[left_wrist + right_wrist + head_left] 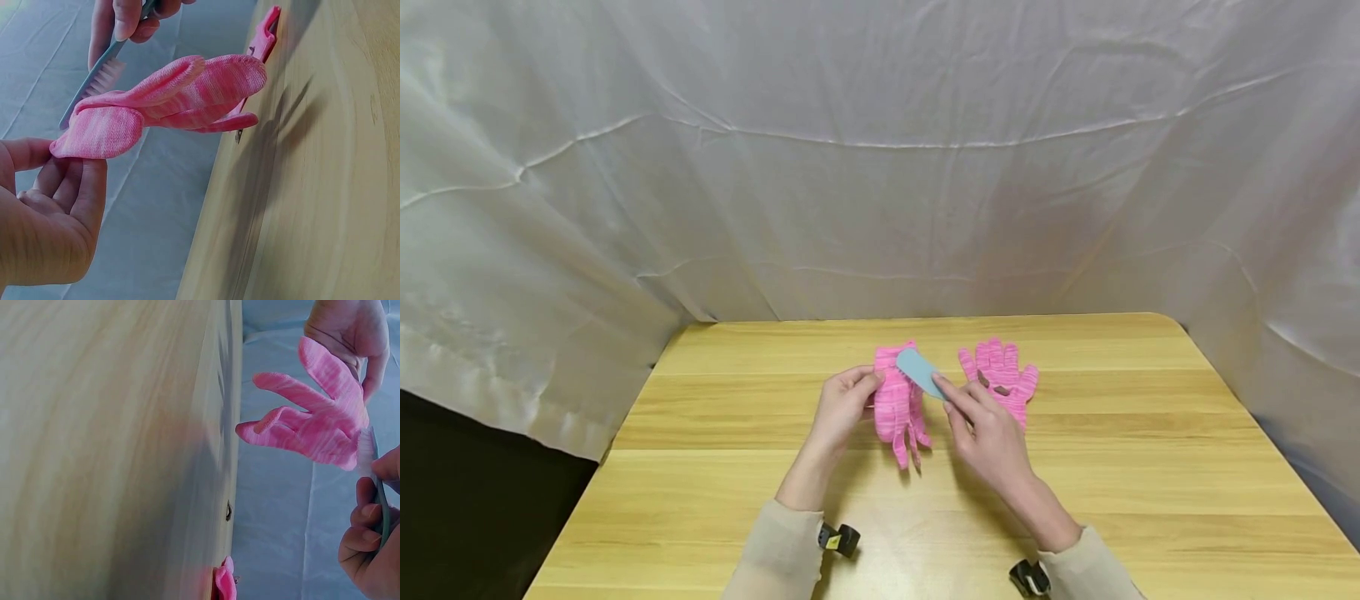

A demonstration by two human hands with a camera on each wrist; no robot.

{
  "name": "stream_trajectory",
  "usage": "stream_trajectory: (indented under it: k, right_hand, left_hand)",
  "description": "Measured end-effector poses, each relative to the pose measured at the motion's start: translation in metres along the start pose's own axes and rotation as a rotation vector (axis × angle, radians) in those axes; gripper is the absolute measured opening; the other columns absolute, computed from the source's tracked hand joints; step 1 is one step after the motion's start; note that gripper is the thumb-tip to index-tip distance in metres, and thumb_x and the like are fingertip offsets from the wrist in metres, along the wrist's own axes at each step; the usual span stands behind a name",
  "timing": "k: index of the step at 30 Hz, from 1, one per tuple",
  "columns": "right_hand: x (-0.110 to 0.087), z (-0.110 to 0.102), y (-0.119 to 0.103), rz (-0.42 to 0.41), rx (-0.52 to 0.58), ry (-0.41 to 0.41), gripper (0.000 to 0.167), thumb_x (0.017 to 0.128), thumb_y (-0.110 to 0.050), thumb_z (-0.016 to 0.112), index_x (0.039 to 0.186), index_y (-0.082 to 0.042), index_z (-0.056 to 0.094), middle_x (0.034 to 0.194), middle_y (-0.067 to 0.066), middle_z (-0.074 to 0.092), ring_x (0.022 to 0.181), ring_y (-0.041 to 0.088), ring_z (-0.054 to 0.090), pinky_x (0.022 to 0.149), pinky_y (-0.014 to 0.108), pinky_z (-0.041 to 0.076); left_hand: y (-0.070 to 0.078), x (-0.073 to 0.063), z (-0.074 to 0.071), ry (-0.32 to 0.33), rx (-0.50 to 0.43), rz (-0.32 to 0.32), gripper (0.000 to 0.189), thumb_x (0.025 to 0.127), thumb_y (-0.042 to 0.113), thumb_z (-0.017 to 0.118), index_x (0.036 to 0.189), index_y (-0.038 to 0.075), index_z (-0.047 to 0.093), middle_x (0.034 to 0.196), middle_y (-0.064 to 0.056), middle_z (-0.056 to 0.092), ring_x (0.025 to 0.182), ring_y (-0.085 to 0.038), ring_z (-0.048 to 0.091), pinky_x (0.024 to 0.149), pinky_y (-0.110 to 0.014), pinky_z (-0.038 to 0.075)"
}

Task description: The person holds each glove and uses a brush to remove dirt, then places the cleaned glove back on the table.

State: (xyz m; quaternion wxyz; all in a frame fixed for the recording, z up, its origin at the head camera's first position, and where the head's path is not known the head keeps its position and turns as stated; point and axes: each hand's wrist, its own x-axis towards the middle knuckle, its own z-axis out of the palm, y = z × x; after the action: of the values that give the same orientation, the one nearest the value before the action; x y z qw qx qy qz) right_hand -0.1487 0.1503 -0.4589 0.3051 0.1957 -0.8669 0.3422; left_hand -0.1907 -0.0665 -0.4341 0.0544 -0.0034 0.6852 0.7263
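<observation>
A pink knitted glove hangs above the table, fingers downward, pinched at its upper left edge between the thumb and fingers of my left hand. My right hand grips a light-blue brush, its index finger laid along the back. In the left wrist view the pale bristles of the brush meet the glove. From the right wrist view, the brush stands against the glove's edge, and the glove's fingers spread away from it.
A second pink glove lies flat on the wooden table, right of the held one, with brown patches on its palm. My right hand partly covers its lower part. Grey-white cloth hangs behind and along both sides of the table.
</observation>
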Motion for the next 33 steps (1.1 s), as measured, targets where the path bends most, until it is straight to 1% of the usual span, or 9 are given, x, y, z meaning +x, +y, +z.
stream_trajectory:
  k: [10, 14, 20, 27, 30, 33]
  right_hand:
    - [0.0001, -0.0003, -0.0003, 0.036, 0.0, -0.017, 0.041, 0.092, -0.002, 0.072, 0.132, -0.013, 0.073, 0.087, -0.003, 0.061, 0.06, 0.0, 0.036, 0.043, 0.018, 0.036]
    - [0.0, -0.0001, -0.0002, 0.008, 0.035, -0.005, 0.042, 0.09, -0.001, 0.072, 0.131, -0.012, 0.073, 0.088, -0.002, 0.061, 0.061, 0.0, 0.036, 0.045, 0.018, 0.036]
    - [-0.0003, 0.0004, -0.0008, -0.036, 0.105, 0.008, 0.046, 0.089, 0.005, 0.072, 0.134, -0.007, 0.07, 0.089, 0.0, 0.062, 0.064, 0.0, 0.039, 0.048, 0.017, 0.037]
    - [-0.0004, 0.0011, -0.0022, -0.084, 0.132, 0.033, 0.051, 0.086, 0.008, 0.073, 0.134, -0.007, 0.07, 0.09, 0.0, 0.064, 0.064, 0.002, 0.041, 0.052, 0.012, 0.035]
    - [0.0006, 0.0016, -0.0022, -0.12, 0.155, 0.051, 0.051, 0.086, 0.01, 0.073, 0.134, -0.006, 0.07, 0.091, 0.0, 0.065, 0.065, 0.003, 0.042, 0.053, 0.01, 0.035]
    - [0.0011, 0.0019, -0.0013, -0.135, 0.164, 0.059, 0.05, 0.087, 0.009, 0.073, 0.135, -0.005, 0.069, 0.091, 0.001, 0.065, 0.064, 0.004, 0.042, 0.052, 0.01, 0.034]
  left_hand:
    - [0.0009, -0.001, -0.0017, 0.006, -0.011, 0.0, 0.027, 0.098, 0.012, 0.063, 0.117, -0.006, 0.073, 0.098, -0.012, 0.078, 0.081, -0.013, 0.072, 0.082, -0.038, 0.064]
    - [0.0012, -0.0014, -0.0029, 0.006, 0.003, -0.002, 0.027, 0.099, 0.012, 0.063, 0.117, -0.006, 0.073, 0.097, -0.011, 0.078, 0.081, -0.013, 0.071, 0.082, -0.036, 0.064]
    - [0.003, -0.0021, -0.0037, 0.002, 0.014, -0.024, 0.026, 0.098, 0.013, 0.064, 0.117, -0.004, 0.073, 0.098, -0.011, 0.078, 0.083, -0.014, 0.071, 0.085, -0.038, 0.063]
    - [0.0019, -0.001, -0.0028, -0.016, 0.015, -0.028, 0.027, 0.099, 0.014, 0.064, 0.117, -0.003, 0.073, 0.102, -0.015, 0.078, 0.085, -0.016, 0.073, 0.088, -0.042, 0.063]
    - [0.0017, -0.0008, -0.0026, -0.013, 0.023, -0.029, 0.027, 0.099, 0.014, 0.063, 0.118, -0.004, 0.073, 0.101, -0.014, 0.077, 0.084, -0.016, 0.073, 0.086, -0.041, 0.063]
    - [0.0021, -0.001, -0.0025, -0.007, 0.025, -0.031, 0.027, 0.099, 0.013, 0.063, 0.118, -0.004, 0.072, 0.099, -0.013, 0.077, 0.082, -0.016, 0.072, 0.084, -0.039, 0.063]
